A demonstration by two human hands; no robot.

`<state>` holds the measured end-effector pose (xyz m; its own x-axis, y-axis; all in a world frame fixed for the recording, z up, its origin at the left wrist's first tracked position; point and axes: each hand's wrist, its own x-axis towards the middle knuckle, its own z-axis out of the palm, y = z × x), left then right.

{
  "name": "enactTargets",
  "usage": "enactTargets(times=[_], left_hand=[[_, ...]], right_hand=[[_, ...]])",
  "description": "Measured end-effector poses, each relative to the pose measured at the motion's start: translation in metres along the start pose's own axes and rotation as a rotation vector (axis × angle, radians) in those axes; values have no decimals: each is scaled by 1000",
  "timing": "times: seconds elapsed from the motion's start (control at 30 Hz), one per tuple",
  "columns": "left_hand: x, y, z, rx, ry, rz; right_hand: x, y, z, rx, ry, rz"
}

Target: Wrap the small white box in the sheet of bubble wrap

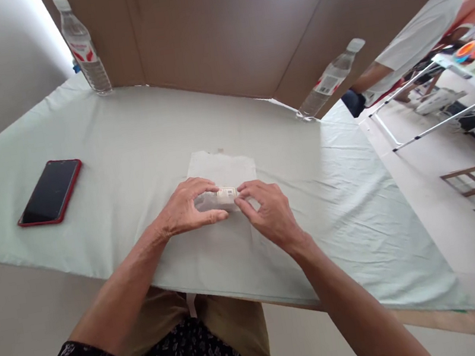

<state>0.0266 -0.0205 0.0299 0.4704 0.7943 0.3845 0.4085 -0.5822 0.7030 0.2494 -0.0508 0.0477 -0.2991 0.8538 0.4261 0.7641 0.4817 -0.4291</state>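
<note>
Two bare hands meet over a cloth-covered table point(122, 136), near the edge closest to the wearer. Between them is a small pale box point(226, 195) with a printed label (the print is too small to read), and clear plastic shows around it. A thin white sheet point(217, 166) lies flat just beyond.

The left hand point(183, 207) is curved wide around the box's left end, thumb on the near side and fingers on the far side, not closed into a grip. The right hand point(269, 209) has its thumb and forefinger drawn together at the box's right end, pinching it lightly.

To the left, well apart from the hands, a dark-screened phone point(50, 192) in a red case lies face up. A brown cardboard panel point(205, 32) stands along the far side of the table. One water bottle point(84, 49) stands in front of it at far left; a second bottle point(330, 82) is by its right end. Beyond, at right, another person's arm and pale clothing point(417, 32) are partly visible.
</note>
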Motion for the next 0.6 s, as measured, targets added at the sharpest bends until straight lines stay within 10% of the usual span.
enactTargets(times=[0.23,0.6], left_hand=[[5,-1,19,-56,141,-257],[6,8,11,-270,-28,-396]], right_hand=[[23,20,19,546,-151,402],[-7,2,20,635,-105,481]])
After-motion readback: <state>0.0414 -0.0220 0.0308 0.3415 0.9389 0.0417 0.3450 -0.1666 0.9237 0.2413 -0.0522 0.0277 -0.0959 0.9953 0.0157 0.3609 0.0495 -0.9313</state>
